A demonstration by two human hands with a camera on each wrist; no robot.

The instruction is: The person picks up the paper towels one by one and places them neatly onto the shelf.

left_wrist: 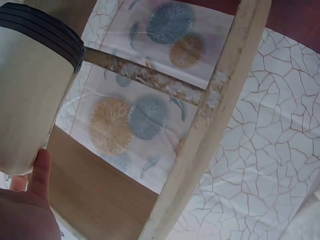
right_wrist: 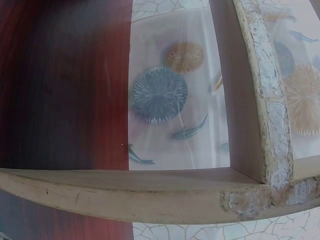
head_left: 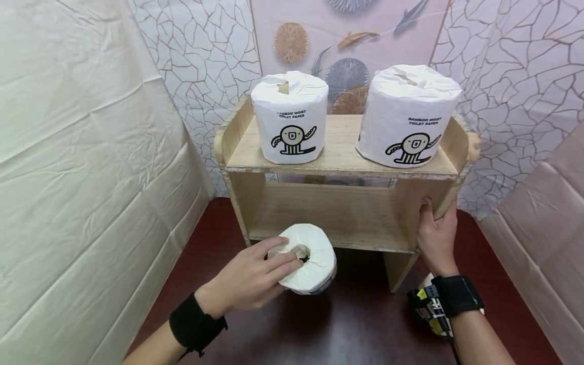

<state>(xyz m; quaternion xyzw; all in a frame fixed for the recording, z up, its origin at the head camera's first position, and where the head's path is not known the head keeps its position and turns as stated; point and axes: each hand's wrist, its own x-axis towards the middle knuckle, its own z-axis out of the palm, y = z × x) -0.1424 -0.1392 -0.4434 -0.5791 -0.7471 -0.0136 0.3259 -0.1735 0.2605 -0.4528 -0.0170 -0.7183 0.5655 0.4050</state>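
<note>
A wrapped toilet paper roll [head_left: 319,271] is held by my left hand [head_left: 255,274], in front of the wooden shelf's lower board. The fingers lie over its top at the core hole. In the left wrist view the roll [left_wrist: 35,95] shows a dark band, with a finger [left_wrist: 40,175] against its edge. My right hand [head_left: 437,235] grips the right side panel of the wooden shelf [head_left: 328,213], thumb on the inner face. On the shelf's top board stand two upright white toilet paper rolls, one left [head_left: 292,119] and one right [head_left: 408,119].
A dark red table [head_left: 356,324] lies under the shelf. Beside the right wrist, a pale object [head_left: 429,281] is mostly hidden by the forearm and wrist device. Cream padded panels [head_left: 91,152] flank the left, and a patterned cloth [head_left: 205,61] hangs behind.
</note>
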